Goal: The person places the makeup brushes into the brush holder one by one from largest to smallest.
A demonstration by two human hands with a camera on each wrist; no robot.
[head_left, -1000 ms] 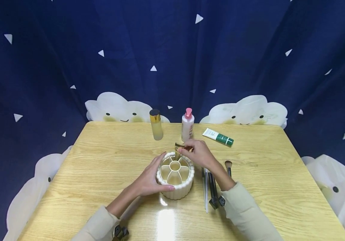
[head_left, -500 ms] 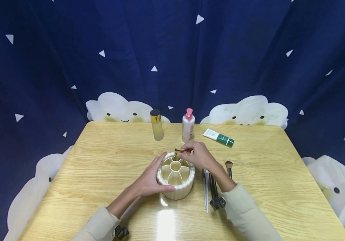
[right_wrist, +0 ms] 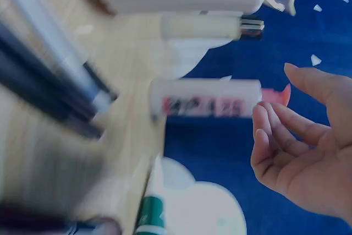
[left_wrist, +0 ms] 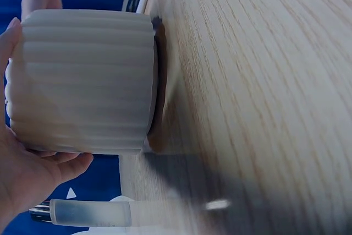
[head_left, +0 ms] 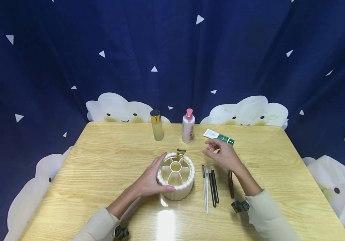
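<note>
Dark blue curtain fabric (head_left: 130, 43) is spread behind and beside everything, patterned with small white triangles, and smiling white cloud shapes (head_left: 118, 108) are seen along its lower part. Before it is set a pale wood-grained table (head_left: 115, 144), on whose front part a bright patch of light is reflected.

Near the middle of the table is placed a round, ribbed cream organizer (head_left: 182, 193), standing upright; its rim is beaded and its inside is divided into petal-like compartments around a round centre. It is gripped from its left by the left hand (head_left: 149, 179), the thumb laid across the near rim and the fingers wrapped along the far side. To its right, the right hand (head_left: 222, 154) is held above the table, its fingers loosely bent and parted from the thumb, with nothing gripped.

Toward the back are stood a pink-pumped bottle (head_left: 188, 129) and a gold-capped bottle (head_left: 157, 129). A white-and-green tube (head_left: 217, 135) is laid flat, partly covered from view by the right hand. Right of the organizer are laid a thin brush (head_left: 204, 187), a pale slim stick (head_left: 207, 194), two black sticks (head_left: 212, 190) and a red-brown brush (head_left: 231, 185), partly hidden. Smallest, a gold tool (head_left: 180, 153) is lodged in a far compartment, its top raised above the rim.
</note>
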